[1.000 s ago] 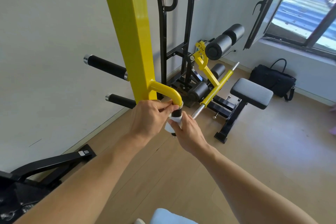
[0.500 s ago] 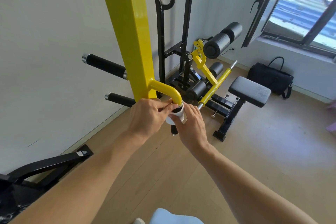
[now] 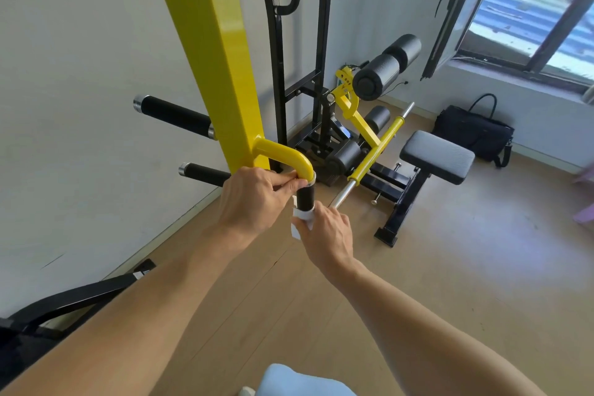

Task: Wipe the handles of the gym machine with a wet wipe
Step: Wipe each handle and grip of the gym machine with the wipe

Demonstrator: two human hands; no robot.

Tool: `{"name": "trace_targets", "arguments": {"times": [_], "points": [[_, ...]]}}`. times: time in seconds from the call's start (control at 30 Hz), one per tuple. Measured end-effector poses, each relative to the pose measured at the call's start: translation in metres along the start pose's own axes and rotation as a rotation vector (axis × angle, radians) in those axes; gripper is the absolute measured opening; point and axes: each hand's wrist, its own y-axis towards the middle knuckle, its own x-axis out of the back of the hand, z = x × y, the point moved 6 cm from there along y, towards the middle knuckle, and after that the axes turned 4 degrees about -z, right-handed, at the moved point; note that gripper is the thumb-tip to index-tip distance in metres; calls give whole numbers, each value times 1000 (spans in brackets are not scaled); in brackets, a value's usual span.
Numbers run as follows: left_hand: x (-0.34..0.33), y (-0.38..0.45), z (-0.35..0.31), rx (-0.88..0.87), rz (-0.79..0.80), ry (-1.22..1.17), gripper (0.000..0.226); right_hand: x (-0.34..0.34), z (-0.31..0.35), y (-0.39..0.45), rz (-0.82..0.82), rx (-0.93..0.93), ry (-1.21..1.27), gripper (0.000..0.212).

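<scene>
Right hand (image 3: 328, 231) slid w/ white wipe (image 3: 302, 219) down black handle (image 3: 305, 196) (upper part bare), grip closed; left hand (image 3: 254, 199) pinches top.

Counted: two hands (image 3: 254, 194) (image 3: 328, 231), one wet wipe (image 3: 300, 219), three black handle grips (image 3: 305, 196) (image 3: 175, 117) (image 3: 205, 174), one bag (image 3: 472, 132), one padded seat (image 3: 437, 156).

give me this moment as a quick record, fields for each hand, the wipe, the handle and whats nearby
left hand: fingertips pinch the top of the grip, at the metal collar
right hand: closed on the wet wipe, at the grip's lower end
wet wipe: white, wrapped round the grip's bottom
handle grip: black, hangs down from yellow curved tube
nearby: padded bench, black bag
</scene>
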Motion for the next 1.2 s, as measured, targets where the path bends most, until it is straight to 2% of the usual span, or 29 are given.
{"name": "trace_targets", "arguments": {"times": [0.03, 0.17, 0.2, 0.23, 0.33, 0.37, 0.4, 0.5, 0.57, 0.7, 0.73, 0.77, 0.9, 0.97, 1.07, 1.1, 1.13, 1.2], "points": [[0, 1, 0, -4, 4, 18, 35, 1, 1, 1, -18, 14, -4, 23], [0, 5, 3, -16, 11, 30, 36, 34, 22, 11, -281, 176, 104, 35], [-1, 5, 4, -18, 15, 29, 37, 34, 23, 12, -284, 188, 110, 36], [-1, 5, 4, -19, 18, 27, 36, 28, 20, 11, -239, 183, 81, 35], [-4, 4, 5, -8, 25, 12, 37, -14, -5, -1, 36, 45, -36, 23], [-4, 4, 6, -4, 29, 5, 39, -20, -9, -4, 65, 23, -29, 21], [-5, 4, 7, 0, 31, -2, 39, -17, -8, -2, 33, 36, 2, 21], [-3, 7, 7, -10, 27, 9, 36, 17, 15, 14, -206, 166, 139, 30], [-2, 7, 6, -17, 21, 13, 35, 25, 23, 19, -231, 191, 207, 31], [-6, 6, 8, 10, 35, -2, 38, -27, -9, 2, 113, -11, 63, 18], [-7, 7, 8, 13, 35, 1, 39, -31, -14, 1, 142, -24, 48, 18], [-7, 8, 8, 12, 33, 8, 39, -26, -12, 5, 110, -3, 68, 19], [-5, 10, 7, 5, 14, 23, 35, 27, 22, 24, -230, 219, 258, 28], [-7, 9, 6, 13, 23, -2, 34, 20, 19, 22, -178, 197, 267, 27], [-10, 7, 5, 26, 29, -26, 35, -23, -10, 8, 109, 33, 106, 16], [-10, 7, 5, 25, 30, -27, 36, -27, -15, 6, 135, 31, 87, 16], [-10, 7, 6, 23, 30, -22, 36, -22, -13, 10, 96, 61, 106, 17], [-8, 7, 6, 17, 17, -8, 36, 5, 6, 20, -85, 169, 221, 20]]}}
